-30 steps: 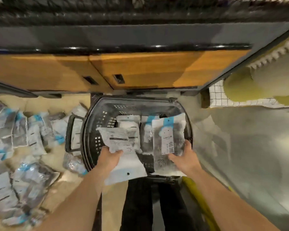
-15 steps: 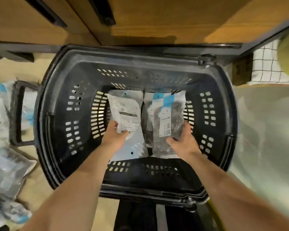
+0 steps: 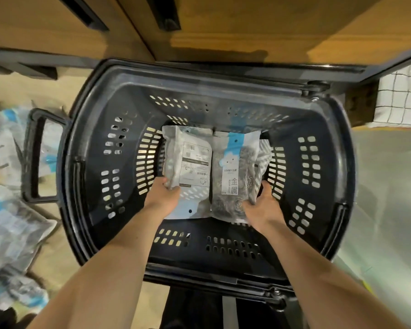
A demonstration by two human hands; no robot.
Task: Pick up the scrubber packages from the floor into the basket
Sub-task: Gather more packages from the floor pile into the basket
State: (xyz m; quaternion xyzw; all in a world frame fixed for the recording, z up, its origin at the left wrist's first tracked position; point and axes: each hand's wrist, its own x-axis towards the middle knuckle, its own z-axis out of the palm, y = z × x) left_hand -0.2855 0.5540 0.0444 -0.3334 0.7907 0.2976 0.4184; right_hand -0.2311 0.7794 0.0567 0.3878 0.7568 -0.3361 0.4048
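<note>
A black perforated basket [image 3: 86,162] fills the middle of the head view. Two scrubber packages lie side by side at its bottom. My left hand [image 3: 163,197] grips the near end of the left package [image 3: 190,160], which shows its white label side. My right hand [image 3: 261,207] grips the near right edge of the right package [image 3: 235,172], which has a blue strip and steel scrubbers showing through. Another package edge peeks out beneath at the right. Several more scrubber packages [image 3: 12,224] lie on the floor to the left of the basket.
The basket's handle [image 3: 33,157] sticks out to the left over the floor packages. Wooden cabinet fronts [image 3: 223,27] stand just beyond the basket. A white checked cloth [image 3: 399,103] sits at the right. Grey floor [image 3: 389,198] spreads to the right.
Both hands have lowered the two packages from above the rim down to the basket's bottom, and the view has closed in on the basket.
</note>
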